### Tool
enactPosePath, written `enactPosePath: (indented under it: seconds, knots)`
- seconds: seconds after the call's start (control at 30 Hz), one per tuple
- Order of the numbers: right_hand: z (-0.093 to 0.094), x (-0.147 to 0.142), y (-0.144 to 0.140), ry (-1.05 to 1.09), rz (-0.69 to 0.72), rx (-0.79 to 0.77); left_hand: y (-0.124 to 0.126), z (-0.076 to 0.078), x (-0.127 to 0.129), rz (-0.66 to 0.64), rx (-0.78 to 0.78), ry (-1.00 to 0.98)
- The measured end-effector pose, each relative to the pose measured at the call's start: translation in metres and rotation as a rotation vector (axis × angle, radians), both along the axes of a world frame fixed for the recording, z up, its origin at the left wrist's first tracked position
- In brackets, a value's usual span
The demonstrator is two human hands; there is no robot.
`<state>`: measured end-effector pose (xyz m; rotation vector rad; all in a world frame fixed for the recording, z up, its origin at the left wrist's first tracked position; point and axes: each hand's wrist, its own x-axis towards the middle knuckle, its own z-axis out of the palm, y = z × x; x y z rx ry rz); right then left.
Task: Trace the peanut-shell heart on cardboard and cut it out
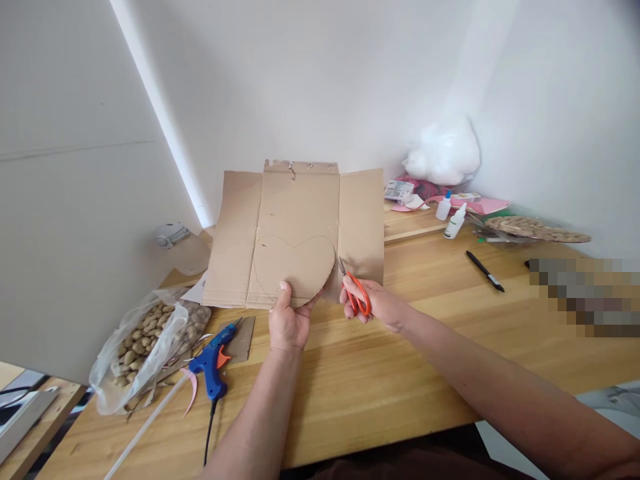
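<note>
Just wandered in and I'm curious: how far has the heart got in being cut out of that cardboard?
A heart outline is drawn on the flattened brown cardboard sheet, and its right lobe looks cut free. The left hand holds the sheet's lower edge, while the right hand works the orange-handled scissors at the right side. The outline's left side looks uncut.

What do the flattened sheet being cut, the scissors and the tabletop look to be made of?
The sheet looks like brown corrugated cardboard: matte, with fold creases and a raw cut edge. The scissors seem to have metal blades and glossy orange handles, probably plastic. The tabletop looks like light wood with visible grain and a smooth finish; solid or veneer is unclear.
</note>
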<state>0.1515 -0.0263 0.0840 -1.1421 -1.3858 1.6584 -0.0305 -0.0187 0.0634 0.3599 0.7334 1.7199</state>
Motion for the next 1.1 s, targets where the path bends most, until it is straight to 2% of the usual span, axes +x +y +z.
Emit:
enactPosePath:
  seconds: [0.33,0.63,0.77,1.1]
  knots:
    - [0.000,0.005,-0.002,0.020,0.056,-0.023,0.001,0.000,0.000,0.004,-0.006,-0.012]
    - [0.001,0.003,0.003,0.075,0.047,-0.050,-0.001,-0.002,0.002,0.001,0.005,0.033]
    - [0.004,0.005,0.007,0.111,0.000,-0.003,-0.004,-0.001,0.005,0.031,0.000,0.081]
    - [0.020,0.007,0.005,-0.073,-0.098,0.189,-0.008,0.005,0.010,0.086,-0.058,0.152]
